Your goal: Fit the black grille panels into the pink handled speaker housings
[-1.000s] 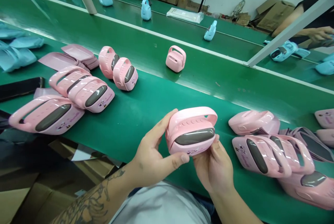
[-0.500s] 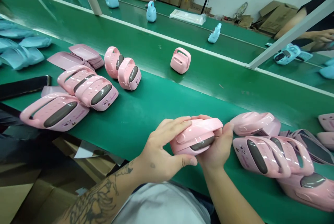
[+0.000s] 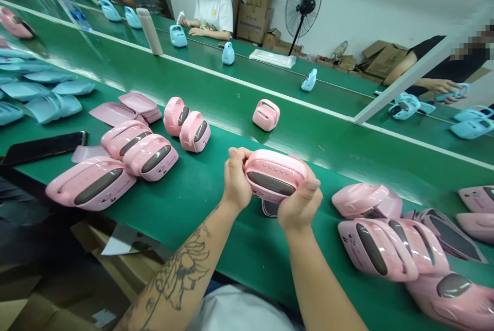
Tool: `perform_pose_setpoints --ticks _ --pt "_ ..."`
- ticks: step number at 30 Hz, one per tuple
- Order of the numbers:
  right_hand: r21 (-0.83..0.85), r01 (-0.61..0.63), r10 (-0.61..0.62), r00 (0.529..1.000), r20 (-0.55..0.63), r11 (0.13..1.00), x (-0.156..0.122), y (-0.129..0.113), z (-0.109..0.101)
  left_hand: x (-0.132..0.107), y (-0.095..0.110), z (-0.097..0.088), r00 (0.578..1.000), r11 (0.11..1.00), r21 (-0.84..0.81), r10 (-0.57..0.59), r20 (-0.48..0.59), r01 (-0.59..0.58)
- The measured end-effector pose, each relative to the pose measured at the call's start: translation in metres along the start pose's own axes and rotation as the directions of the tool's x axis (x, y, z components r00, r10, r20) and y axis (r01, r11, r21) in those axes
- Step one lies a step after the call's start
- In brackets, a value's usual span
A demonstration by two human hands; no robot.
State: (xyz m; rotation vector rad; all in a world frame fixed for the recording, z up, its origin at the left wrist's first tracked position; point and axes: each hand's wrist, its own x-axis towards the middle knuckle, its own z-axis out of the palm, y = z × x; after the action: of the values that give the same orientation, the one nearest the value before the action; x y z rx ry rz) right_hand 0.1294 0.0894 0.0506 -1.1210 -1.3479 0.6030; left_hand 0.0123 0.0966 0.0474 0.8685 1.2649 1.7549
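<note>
From the head camera, the person's left hand [image 3: 236, 179] and right hand [image 3: 301, 199] gripped a pink plastic casing [image 3: 275, 176] with a carrying loop and a grey oval panel. The casing was held over a green conveyor belt [image 3: 216, 238], between the two hands. The fingers of both hands were curled tightly around its ends, leaving no wide spread, and the left forearm bore a dark tattoo [image 3: 181, 269].

Just below the casing lay a small flat piece [image 3: 270, 208]. To the left were more pink casings [image 3: 154, 156], a stack of pink shells [image 3: 141, 104], pale blue shells [image 3: 52, 107], and a black phone [image 3: 42, 147]. To the right, another pile of pink casings [image 3: 386, 248] sat near the right hand. A lone pink casing [image 3: 266, 115] stood further along the belt.

Beyond a white rail [image 3: 247, 91] lay a second belt with blue casings [image 3: 227, 53]. A co-worker in a white T-shirt [image 3: 212, 9] sat behind it, near a standing fan [image 3: 303, 6] and cardboard boxes [image 3: 252, 17].

Small print on the casings was too tiny to read.
</note>
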Motion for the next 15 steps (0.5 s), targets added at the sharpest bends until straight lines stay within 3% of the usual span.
perform_pose_setpoints --ticks 4,7,12,13,15 --pt "0.068 0.084 -0.085 0.996 0.018 0.994 0.009 0.001 -0.003 0.006 0.007 0.006 0.999 0.993 -0.116 -0.023 0.037 0.027" --pt "-0.001 0.167 -0.167 0.984 0.058 0.986 0.017 -0.01 -0.004 0.011 0.018 0.014 0.997 0.984 -0.174 -0.02 0.08 0.034" --pt "-0.024 0.298 -0.298 0.944 -0.138 0.954 0.028 -0.04 -0.011 0.015 0.056 0.034 0.995 0.979 -0.19 0.083 0.059 -0.07" --pt "-0.015 0.285 -0.284 0.945 -0.161 0.958 0.029 -0.044 -0.016 0.015 0.065 0.037 0.994 0.98 -0.179 0.1 0.043 -0.091" --pt "0.007 0.141 -0.141 0.99 -0.006 0.99 0.032 -0.048 -0.026 0.015 0.078 0.044 0.994 0.984 -0.144 0.107 0.016 -0.104"
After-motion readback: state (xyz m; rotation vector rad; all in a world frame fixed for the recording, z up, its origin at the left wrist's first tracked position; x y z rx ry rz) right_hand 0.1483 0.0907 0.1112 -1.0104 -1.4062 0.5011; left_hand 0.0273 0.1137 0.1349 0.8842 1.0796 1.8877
